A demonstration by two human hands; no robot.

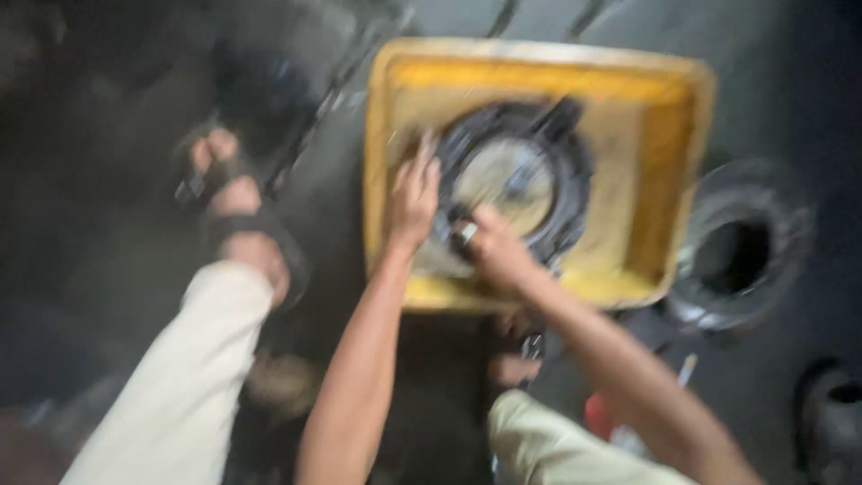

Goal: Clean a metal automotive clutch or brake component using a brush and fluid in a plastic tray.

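Bare forearms, no sleeves, and a ring (pixel 466 233) glints on the right hand (pixel 494 251). Pale cream trousers (pixel 180 386) cover both legs. A dark strapped sandal (pixel 235 211) wraps the left foot.

A dark floor (pixel 108 296) carries a yellow tray (pixel 669 180). Just right of the tray lies a dark metal ring (pixel 718 296). A sandalled foot (pixel 238 211) stands left of it.

Tray (pixel 669 135) walls box in the round black part (pixel 539 135) on 4 sides; access from above only. Open tray floor right of the part. Both hands (pixel 413 202) (pixel 494 251) block its near-left edge. Dark ring (pixel 741 242) just beside the tray's right wall. Sandalled foot (pixel 238 211) stands left, with a gap of bare floor (pixel 332 207) between.
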